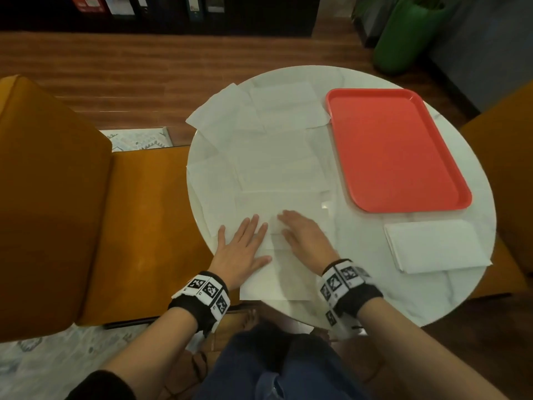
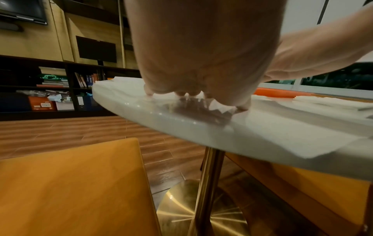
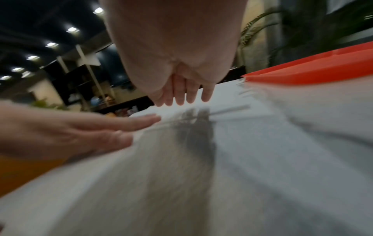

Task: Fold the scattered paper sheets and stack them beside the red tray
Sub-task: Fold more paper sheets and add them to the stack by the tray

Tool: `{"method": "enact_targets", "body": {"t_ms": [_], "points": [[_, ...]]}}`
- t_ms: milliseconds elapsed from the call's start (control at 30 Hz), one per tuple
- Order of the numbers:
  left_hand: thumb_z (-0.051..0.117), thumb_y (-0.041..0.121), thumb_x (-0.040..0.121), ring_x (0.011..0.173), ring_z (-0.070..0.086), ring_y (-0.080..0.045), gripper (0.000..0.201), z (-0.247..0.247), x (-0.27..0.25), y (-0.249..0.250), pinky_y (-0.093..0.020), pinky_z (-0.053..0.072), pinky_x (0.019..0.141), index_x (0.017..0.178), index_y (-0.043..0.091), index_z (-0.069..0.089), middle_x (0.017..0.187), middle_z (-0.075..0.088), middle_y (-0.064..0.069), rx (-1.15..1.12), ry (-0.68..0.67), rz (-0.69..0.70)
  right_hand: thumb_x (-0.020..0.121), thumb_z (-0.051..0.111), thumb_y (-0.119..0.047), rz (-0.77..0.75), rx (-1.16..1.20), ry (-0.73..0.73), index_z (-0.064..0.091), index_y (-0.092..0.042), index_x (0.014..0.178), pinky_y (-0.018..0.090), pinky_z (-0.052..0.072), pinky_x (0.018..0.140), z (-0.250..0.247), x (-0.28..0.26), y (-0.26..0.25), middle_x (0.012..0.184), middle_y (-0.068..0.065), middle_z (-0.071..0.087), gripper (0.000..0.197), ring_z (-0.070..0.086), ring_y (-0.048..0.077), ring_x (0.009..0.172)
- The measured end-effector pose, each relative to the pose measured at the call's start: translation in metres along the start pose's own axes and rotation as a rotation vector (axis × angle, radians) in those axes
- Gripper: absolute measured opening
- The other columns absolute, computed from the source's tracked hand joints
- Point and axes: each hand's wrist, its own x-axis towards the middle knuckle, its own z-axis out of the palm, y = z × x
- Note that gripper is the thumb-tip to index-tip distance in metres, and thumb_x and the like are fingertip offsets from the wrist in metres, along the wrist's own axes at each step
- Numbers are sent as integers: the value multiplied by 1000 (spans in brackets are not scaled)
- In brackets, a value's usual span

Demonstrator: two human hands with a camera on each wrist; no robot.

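Observation:
Several white paper sheets (image 1: 268, 157) lie scattered and overlapping across the left half of the round white table (image 1: 461, 290). A red tray (image 1: 395, 148) sits at the right. Near its front edge lies a stack of folded sheets (image 1: 435, 246). My left hand (image 1: 245, 243) presses flat, fingers spread, on the nearest sheet (image 1: 277, 278) at the table's front edge. Close beside it, my right hand (image 1: 302, 232) lies over the same sheet with straight fingers (image 3: 179, 95). In the left wrist view the left hand (image 2: 201, 99) touches the paper (image 2: 282, 138) with its fingertips. The red tray (image 3: 315, 70) shows in the blurred right wrist view.
An orange-brown sofa (image 1: 57, 197) stands to the left of the table, another orange seat (image 1: 507, 157) to the right. A green object (image 1: 409, 36) stands on the wooden floor beyond. The table's gold pedestal (image 2: 207, 183) is below. My knees (image 1: 274, 365) are under the front edge.

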Motion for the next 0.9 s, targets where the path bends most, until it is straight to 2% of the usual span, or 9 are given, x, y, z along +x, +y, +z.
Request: {"method": "enact_targets", "body": {"t_ms": [67,133,333,433,567,667,733,833,900], "points": [[-7,72,80,146,-18,-15,82,6,1,-2,-57,-7,113,149,29,-18,157,-26,3,14,9,4,102,33,-27,-26,-79,-180,21,-17,150,35,7,118,15,-5,-8,159,3,16,50,10,18,147],[-8,72,80,146,-18,-14,82,9,0,-4,-56,-9,113,149,30,-19,157,-25,4,-2,35,14,103,26,-32,-15,-145,-250,9,-19,152,35,-2,117,22,-9,-3,160,0,3,53,-2,15,147],[2,70,86,144,-23,-11,76,7,-2,-7,-52,-15,112,147,33,-24,155,-29,9,-46,30,19,103,19,-39,110,-192,-209,3,-31,150,36,-8,116,-2,-31,46,158,-13,-5,51,-7,5,145],[6,69,88,143,-24,-11,74,8,-3,-7,-50,-17,112,147,34,-23,155,-30,9,-73,46,31,103,21,-38,176,-163,-141,11,-32,150,40,-6,118,-16,-44,63,158,-13,3,49,-1,3,145],[2,72,85,144,-22,-12,76,12,-2,-8,-52,-15,113,149,35,-18,156,-27,10,-103,77,44,101,35,-25,156,-324,-12,40,-25,142,48,2,117,-29,-31,56,152,-5,35,41,22,14,144],[-2,74,83,146,-14,-12,79,11,-1,-7,-54,-9,114,151,35,-10,159,-18,9,-110,95,35,94,49,-21,94,-282,44,51,-22,132,46,3,117,-28,-15,49,140,-4,49,38,35,16,137],[2,72,84,148,-5,-13,78,4,0,-5,-55,-4,115,152,34,-1,161,-7,7,-123,104,17,91,54,-19,72,-261,34,59,-20,122,42,10,116,-24,-9,50,132,-2,55,31,45,19,127],[23,63,93,145,12,-14,64,-11,3,2,-56,5,115,149,34,18,159,12,7,-191,124,-52,88,57,-13,46,-216,138,68,-13,102,33,28,106,-26,-5,50,112,1,65,17,55,24,105],[33,56,95,139,25,-16,55,-21,8,8,-53,11,113,145,32,29,154,25,5,-207,180,-96,89,57,-13,38,-229,169,69,-11,98,27,30,97,-29,-3,49,105,2,67,15,56,24,99]]}}
